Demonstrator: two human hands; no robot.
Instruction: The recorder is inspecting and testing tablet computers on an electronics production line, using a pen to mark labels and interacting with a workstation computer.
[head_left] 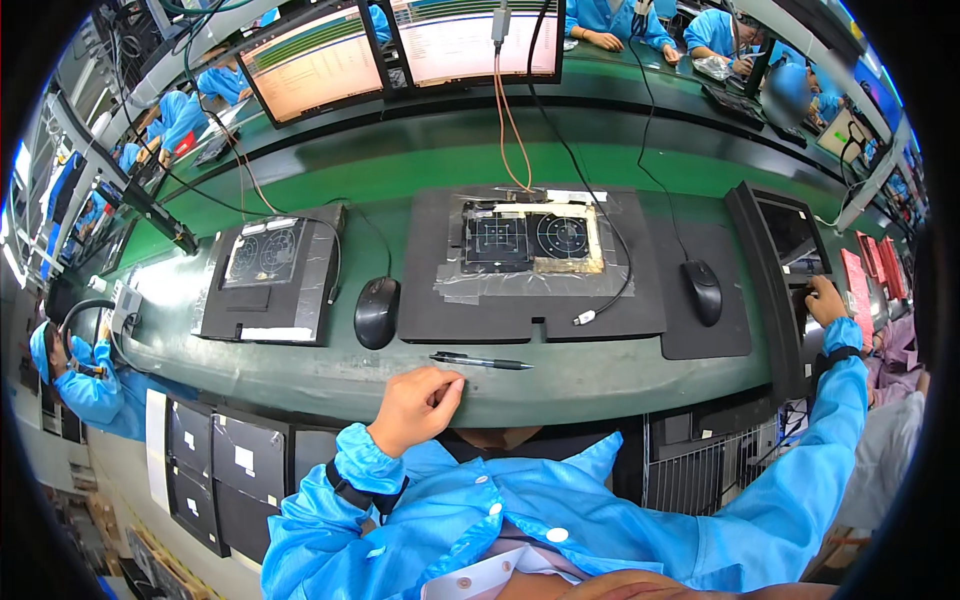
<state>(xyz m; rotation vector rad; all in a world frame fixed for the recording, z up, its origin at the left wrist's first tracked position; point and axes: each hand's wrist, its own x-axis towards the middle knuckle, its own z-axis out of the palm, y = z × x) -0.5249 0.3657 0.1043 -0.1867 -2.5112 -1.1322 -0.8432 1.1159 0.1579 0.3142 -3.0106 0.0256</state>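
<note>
My left hand (418,405) rests at the bench's front edge, its fingers curled into a loose fist with nothing showing in them. Just beyond it lies a black pen (482,361). My right hand (824,300) reaches out to the far right, over an upright-sided black foam tray (765,290). Its fingers are bent together at the tray's inner side; what they grip, if anything, is too small to make out. Dark flat panels (790,232) sit in the tray's compartments beside that hand.
A large black foam block (470,318) carries a taped target plate (497,240); a white-tipped cable (584,318) lies over it. Left stands a smaller foam block (225,300). Two mice (377,312) lie on the bench. Monitors (310,65) stand behind; people in blue work across. Red strips (856,285) lie at right.
</note>
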